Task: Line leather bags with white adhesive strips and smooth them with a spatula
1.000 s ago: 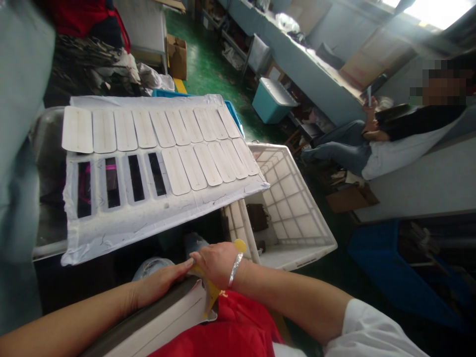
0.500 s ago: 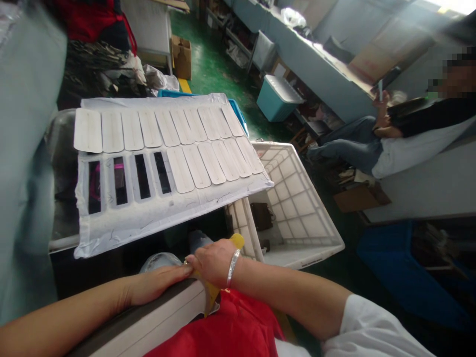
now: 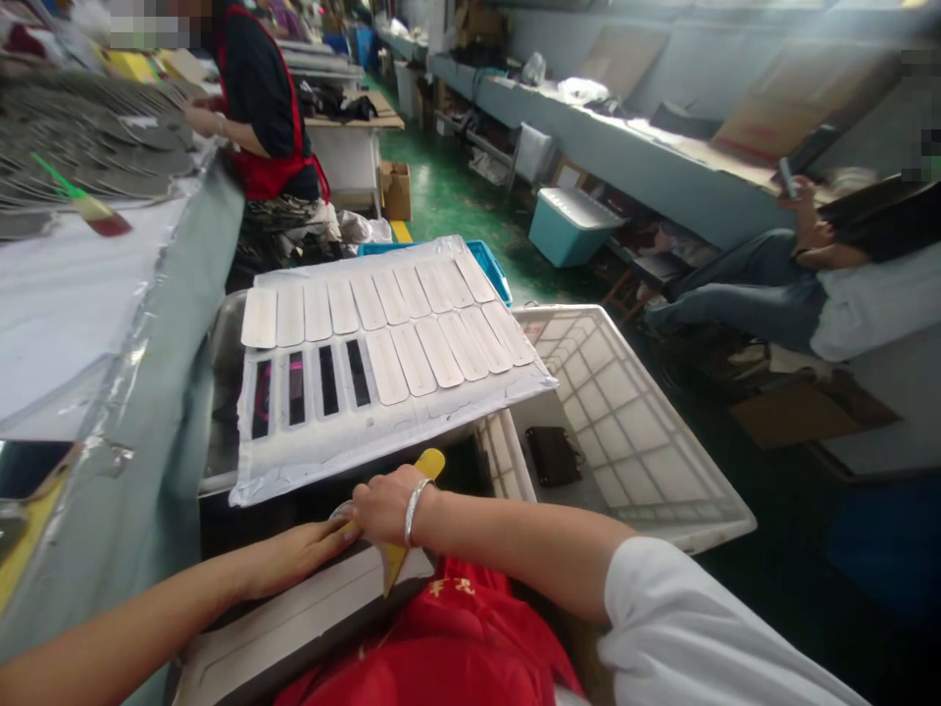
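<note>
A long panel (image 3: 309,618) with a whitish face and dark grey edges lies across my lap, against a red apron (image 3: 470,628). My left hand (image 3: 290,559) holds the panel's far edge, fingers stretched along it and pressed close together. Closed around a yellow flat scraper-like tool (image 3: 397,561), my right hand (image 3: 386,505) wears a silver bangle at the wrist. The tool's rounded end sticks out above the fist, and its lower part touches the panel's right end. Both hands meet at that end. My right fingertips are partly hidden.
In front, a white-covered board (image 3: 309,466) carries two rows of pale rounded strips and several dark slots. A white plastic crate (image 3: 624,431) holds a dark brown piece. To the left stands a covered worktable (image 3: 66,324) with a glue brush (image 3: 92,211). People are at left and right.
My view has swung up and left, showing the worktable and another person. The panel has tilted so its pale face turns upward. Both hands keep their hold.
</note>
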{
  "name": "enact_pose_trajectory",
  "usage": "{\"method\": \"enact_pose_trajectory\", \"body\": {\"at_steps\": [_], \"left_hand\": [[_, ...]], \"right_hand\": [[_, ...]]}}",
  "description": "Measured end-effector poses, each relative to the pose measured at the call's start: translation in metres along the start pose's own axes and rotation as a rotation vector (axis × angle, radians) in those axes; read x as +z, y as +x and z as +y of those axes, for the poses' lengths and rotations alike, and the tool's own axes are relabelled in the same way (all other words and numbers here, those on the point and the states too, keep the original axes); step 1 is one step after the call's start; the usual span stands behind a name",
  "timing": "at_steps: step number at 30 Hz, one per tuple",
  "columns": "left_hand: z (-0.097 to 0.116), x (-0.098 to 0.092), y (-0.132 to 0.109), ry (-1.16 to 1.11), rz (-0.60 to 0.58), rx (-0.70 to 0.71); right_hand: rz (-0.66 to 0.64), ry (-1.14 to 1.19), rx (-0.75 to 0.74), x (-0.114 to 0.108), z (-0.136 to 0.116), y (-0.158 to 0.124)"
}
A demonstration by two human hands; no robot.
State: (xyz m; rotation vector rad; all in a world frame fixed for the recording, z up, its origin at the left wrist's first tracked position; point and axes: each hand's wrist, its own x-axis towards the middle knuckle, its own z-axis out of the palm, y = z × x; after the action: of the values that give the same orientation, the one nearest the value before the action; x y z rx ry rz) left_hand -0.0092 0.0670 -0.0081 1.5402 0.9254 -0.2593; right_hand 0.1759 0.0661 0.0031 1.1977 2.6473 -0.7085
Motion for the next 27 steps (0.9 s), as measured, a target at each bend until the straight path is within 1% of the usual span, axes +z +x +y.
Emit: {"method": "enact_pose_trajectory", "body": {"at_steps": [2, 3, 5, 6, 8, 10, 12, 15, 17, 18, 20, 22, 23, 25, 27], "left_hand": [[0.004, 0.003, -0.012, 0.019, 0.084, -0.017], [0.006, 0.006, -0.017, 0.022, 0.127, -0.032], [0.009, 0.013, -0.025, 0.03, 0.19, -0.054], [0.012, 0.017, -0.027, 0.037, 0.206, -0.053], [0.019, 0.023, -0.024, 0.049, 0.203, -0.001], [0.03, 0.028, -0.013, 0.065, 0.159, 0.06], [0.041, 0.03, 0.0, 0.105, 0.118, 0.087], [0.051, 0.032, 0.016, 0.174, 0.112, 0.08], [0.051, 0.033, 0.021, 0.206, 0.121, 0.087], [0.051, 0.034, 0.022, 0.224, 0.133, 0.087], [0.049, 0.038, 0.021, 0.264, 0.178, 0.078], [0.047, 0.044, 0.017, 0.293, 0.234, 0.065], [0.046, 0.049, 0.014, 0.31, 0.261, 0.06], [0.046, 0.058, 0.008, 0.374, 0.302, 0.065], [0.046, 0.068, 0.004, 0.482, 0.338, 0.075]], "right_hand": [[-0.022, -0.012, -0.01, -0.015, 0.009, -0.002], [0.007, -0.009, 0.03, -0.023, 0.017, -0.007], [0.116, 0.052, 0.203, -0.033, 0.035, -0.023], [0.175, 0.113, 0.302, -0.035, 0.045, -0.034], [0.251, 0.283, 0.47, -0.025, 0.06, -0.059], [0.289, 0.355, 0.559, 0.0, 0.066, -0.084], [0.317, 0.421, 0.643, 0.038, 0.062, -0.106], [0.366, 0.54, 0.769, 0.1, 0.042, -0.127], [0.391, 0.623, 0.829, 0.132, 0.027, -0.134], [0.405, 0.66, 0.846, 0.144, 0.019, -0.137], [0.438, 0.725, 0.859, 0.157, 0.006, -0.143], [0.466, 0.783, 0.839, 0.16, -0.004, -0.152], [0.462, 0.856, 0.804, 0.16, -0.007, -0.159], [0.402, 1.115, 0.689, 0.157, -0.01, -0.174], [0.309, 1.467, 0.544, 0.152, -0.008, -0.189]]}}
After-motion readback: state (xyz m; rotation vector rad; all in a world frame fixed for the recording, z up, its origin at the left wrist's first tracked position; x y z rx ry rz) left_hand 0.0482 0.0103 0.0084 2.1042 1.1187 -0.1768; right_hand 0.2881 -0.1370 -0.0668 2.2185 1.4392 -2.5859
